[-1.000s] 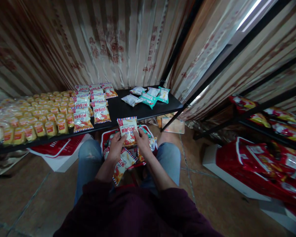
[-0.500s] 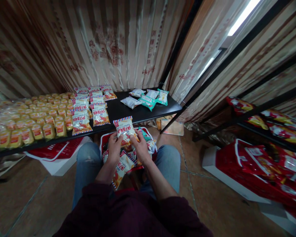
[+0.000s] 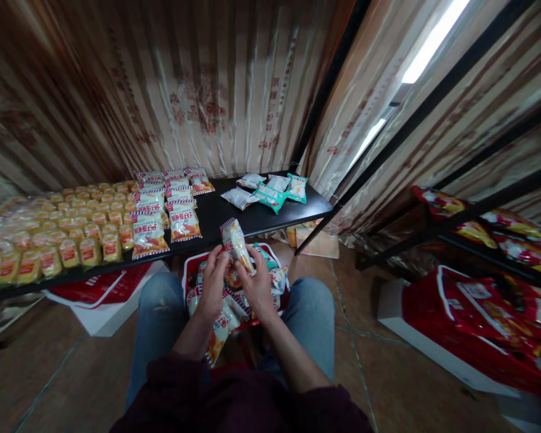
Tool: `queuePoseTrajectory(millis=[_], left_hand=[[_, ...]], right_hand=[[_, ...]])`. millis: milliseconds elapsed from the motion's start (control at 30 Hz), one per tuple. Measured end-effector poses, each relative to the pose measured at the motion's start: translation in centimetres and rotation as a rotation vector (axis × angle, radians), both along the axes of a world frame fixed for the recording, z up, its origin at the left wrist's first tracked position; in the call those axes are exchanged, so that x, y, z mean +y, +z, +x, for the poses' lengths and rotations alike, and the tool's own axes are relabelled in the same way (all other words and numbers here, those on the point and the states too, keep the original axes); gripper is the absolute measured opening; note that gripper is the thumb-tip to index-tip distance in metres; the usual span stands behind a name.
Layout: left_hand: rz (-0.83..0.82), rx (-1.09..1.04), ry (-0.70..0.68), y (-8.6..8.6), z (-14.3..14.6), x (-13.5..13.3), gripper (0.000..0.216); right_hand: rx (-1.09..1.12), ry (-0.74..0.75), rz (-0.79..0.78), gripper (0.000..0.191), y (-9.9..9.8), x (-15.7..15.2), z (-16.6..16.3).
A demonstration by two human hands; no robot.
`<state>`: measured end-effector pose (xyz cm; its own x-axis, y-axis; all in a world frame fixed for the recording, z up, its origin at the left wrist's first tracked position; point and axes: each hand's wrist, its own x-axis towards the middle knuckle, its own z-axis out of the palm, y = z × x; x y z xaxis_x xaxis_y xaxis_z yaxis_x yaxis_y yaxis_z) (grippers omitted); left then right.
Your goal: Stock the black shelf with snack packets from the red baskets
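Between my left hand [image 3: 213, 278] and my right hand [image 3: 256, 285] is a snack bag [image 3: 236, 242], turned partly on its side and gripped by the fingers of both. It is held above a red basket [image 3: 185, 270] between my knees. Several more snack bags [image 3: 225, 322] fill the basket, some with striped ends and some green. On the black shelf [image 3: 220, 225] ahead, matching striped bags [image 3: 184, 221] stand in short rows left of centre. Green bags [image 3: 270, 197] and silvery bags [image 3: 240, 198] lie loosely at the shelf's right end.
Rows of small yellow wrapped cakes [image 3: 67, 251] cover the shelf's left part. Beneath it sits a red basket [image 3: 96, 282] on a white box. At right, a red basket of red packets [image 3: 487, 319] stands below another rack [image 3: 460, 231]. A curtain [image 3: 198, 96] hangs behind the shelf.
The snack bag has turned from facing me flat to a narrow, sideways tilt in both hands. My view has shifted slightly, and the shelf appears a little lower.
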<state>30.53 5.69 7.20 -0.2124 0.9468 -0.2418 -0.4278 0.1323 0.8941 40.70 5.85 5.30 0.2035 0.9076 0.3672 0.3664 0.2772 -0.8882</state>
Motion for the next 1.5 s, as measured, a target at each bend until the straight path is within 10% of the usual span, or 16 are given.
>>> queuePoseTrajectory(millis=[267, 1067, 1500], left_hand=[[-0.014, -0.24, -0.014, 0.1, -0.5, 0.4, 0.043], [-0.032, -0.295, 0.027, -0.7, -1.1, 2.2, 0.035], [-0.093, -0.348, -0.024, -0.2, -0.7, 2.6, 0.046]], right_hand=[[-0.217, 0.193, 0.153, 0.03, 1.0, -1.7, -0.6], [-0.344, 0.216, -0.009, 0.072, -1.2, 1.2, -0.2], [-0.567, 0.091, 0.187, 0.069, -2.1, 0.6, -0.5]])
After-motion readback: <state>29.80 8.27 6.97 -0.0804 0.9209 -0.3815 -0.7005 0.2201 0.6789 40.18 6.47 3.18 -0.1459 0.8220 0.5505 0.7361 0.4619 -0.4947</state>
